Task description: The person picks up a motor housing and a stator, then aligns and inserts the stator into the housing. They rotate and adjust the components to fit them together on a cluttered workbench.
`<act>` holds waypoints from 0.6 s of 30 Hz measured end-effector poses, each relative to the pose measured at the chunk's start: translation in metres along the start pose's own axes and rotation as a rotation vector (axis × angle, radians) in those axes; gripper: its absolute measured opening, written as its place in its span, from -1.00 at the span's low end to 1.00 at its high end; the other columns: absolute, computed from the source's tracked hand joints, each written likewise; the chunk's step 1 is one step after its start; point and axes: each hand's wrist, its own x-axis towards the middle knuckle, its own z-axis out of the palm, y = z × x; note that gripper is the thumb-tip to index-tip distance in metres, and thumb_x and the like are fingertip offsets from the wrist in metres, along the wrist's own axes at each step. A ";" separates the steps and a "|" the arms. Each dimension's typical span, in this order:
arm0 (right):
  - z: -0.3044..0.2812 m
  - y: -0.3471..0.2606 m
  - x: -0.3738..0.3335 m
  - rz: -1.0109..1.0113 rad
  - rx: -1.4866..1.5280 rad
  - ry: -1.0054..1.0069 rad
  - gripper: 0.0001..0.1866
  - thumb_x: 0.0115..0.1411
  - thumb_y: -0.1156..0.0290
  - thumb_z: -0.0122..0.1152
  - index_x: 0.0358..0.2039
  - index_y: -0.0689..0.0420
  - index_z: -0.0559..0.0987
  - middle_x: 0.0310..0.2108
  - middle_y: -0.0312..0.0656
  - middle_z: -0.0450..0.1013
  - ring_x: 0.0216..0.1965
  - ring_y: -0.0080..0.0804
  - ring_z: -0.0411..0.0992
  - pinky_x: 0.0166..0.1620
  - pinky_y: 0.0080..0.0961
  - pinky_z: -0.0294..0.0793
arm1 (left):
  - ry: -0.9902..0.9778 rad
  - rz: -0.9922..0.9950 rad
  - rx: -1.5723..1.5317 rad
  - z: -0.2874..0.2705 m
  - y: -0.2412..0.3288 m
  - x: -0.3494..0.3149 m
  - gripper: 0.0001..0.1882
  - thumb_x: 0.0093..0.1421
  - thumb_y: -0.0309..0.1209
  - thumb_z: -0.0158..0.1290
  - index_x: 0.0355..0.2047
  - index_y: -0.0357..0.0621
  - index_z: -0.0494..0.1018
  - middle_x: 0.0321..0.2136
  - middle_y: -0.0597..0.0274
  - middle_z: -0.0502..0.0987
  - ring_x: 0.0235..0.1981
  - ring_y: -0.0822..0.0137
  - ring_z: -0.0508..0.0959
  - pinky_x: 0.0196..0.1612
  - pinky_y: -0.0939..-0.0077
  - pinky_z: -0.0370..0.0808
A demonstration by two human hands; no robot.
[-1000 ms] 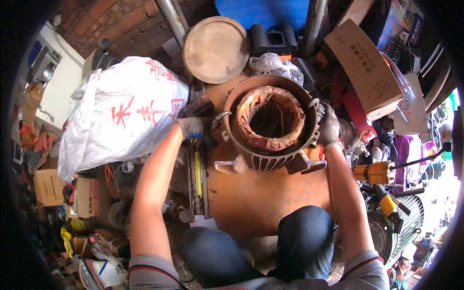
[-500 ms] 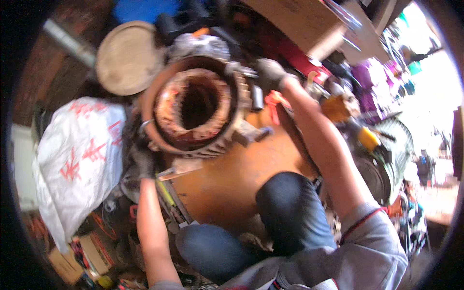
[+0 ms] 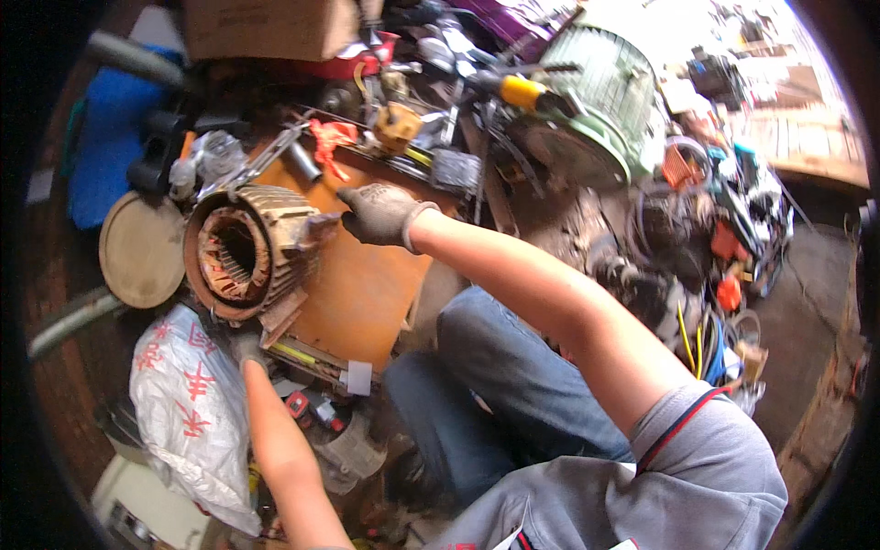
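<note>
A ribbed motor housing point(image 3: 286, 213) rests on an orange-brown board point(image 3: 371, 293), its open end facing left. Copper windings point(image 3: 213, 246) line the inside of that end. My right hand point(image 3: 380, 216), in a grey work glove, hovers over the board just right of the housing. Its fingers are apart, with nothing visible in them. At the housing's lower near rim is my gloved left hand point(image 3: 242, 345); its fingers are hidden by blur and the housing's edge. A metal cylinder point(image 3: 304, 162) and an orange-red rag point(image 3: 332, 143) lie beyond the housing.
A round tan lid point(image 3: 142, 249) is left of the housing, above a white sack point(image 3: 188, 403). Farther right stands a large green motor point(image 3: 596, 110) beside a yellow-bodied tool point(image 3: 522, 92). Cables and parts crowd the right side. A cardboard box point(image 3: 266, 27) stands at the back.
The view has swung right, so the housing appears farther left and more of its ribbed side shows. My right hand has come from the housing's far side to its right. My left stays by the rim.
</note>
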 end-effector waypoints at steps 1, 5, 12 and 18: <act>-0.009 0.027 -0.040 0.131 -0.098 -0.035 -0.53 0.22 0.19 0.04 0.07 0.18 0.46 -0.22 0.14 0.55 -0.13 0.06 0.52 -0.06 -0.08 0.48 | -0.199 -0.083 -0.390 0.003 0.096 0.020 -0.43 0.31 -0.09 -0.01 0.19 -0.23 0.35 0.19 -0.08 0.40 0.15 -0.01 0.43 0.19 0.16 0.35; -0.053 0.007 -0.171 0.376 -0.203 -0.330 -0.60 0.20 0.21 0.06 0.03 0.07 0.49 -0.21 0.03 0.57 -0.15 0.03 0.54 -0.07 -0.08 0.51 | -0.764 -0.604 -1.195 -0.178 0.225 -0.051 -0.19 0.21 -0.08 0.18 0.28 -0.38 0.19 0.25 -0.15 0.30 0.20 0.06 0.35 0.27 0.26 0.25; -0.139 -0.047 -0.466 0.889 -0.025 0.032 -0.49 0.22 0.12 0.10 0.13 0.10 0.46 -0.06 0.05 0.53 0.03 -0.07 0.48 0.07 -0.18 0.46 | -1.030 -0.223 -1.413 -0.399 0.245 -0.112 -0.46 0.21 -0.21 0.18 0.06 -0.36 0.39 -0.03 -0.04 0.52 -0.02 0.19 0.48 0.06 0.28 0.39; -0.176 -0.122 -0.672 1.351 0.096 0.202 -0.52 0.20 0.08 0.08 0.00 0.13 0.55 -0.11 0.10 0.55 -0.01 0.07 0.48 0.09 -0.13 0.43 | -1.125 -0.185 -1.317 -0.472 0.244 -0.124 -0.59 0.21 -0.16 0.20 -0.18 -0.32 0.55 -0.34 0.21 0.56 -0.34 0.41 0.44 -0.22 0.43 0.43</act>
